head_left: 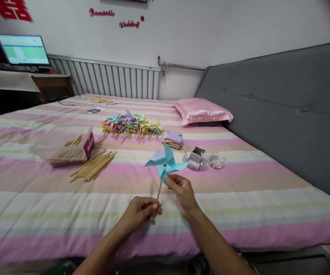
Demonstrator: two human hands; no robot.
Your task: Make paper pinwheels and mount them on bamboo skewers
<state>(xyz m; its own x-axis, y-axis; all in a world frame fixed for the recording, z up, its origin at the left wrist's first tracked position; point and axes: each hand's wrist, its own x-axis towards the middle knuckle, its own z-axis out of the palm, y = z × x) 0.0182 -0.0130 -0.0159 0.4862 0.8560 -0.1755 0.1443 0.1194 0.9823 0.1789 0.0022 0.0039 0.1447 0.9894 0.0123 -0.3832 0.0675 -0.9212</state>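
A light blue paper pinwheel point(169, 162) with a silver pin at its centre stands nearly upright above the bed, tilted slightly right. My left hand point(142, 211) pinches the lower end of its wooden stick. Higher up, my right hand point(182, 191) grips the lowest blade between thumb and fingers. Just behind the pinwheel lies a stack of coloured paper squares point(174, 139), purple on top. To the right of it sit a clear container with a small open box point(196, 158) and a round clear case point(216, 161).
Finished pinwheels point(130, 125) lie piled mid-bed. Loose wooden sticks point(94, 166) rest beside a clear plastic tub point(64, 151) holding more sticks. A pink pillow point(202, 110) leans near the grey headboard point(279, 103). The striped bedsheet point(239, 206) has its edge close to me.
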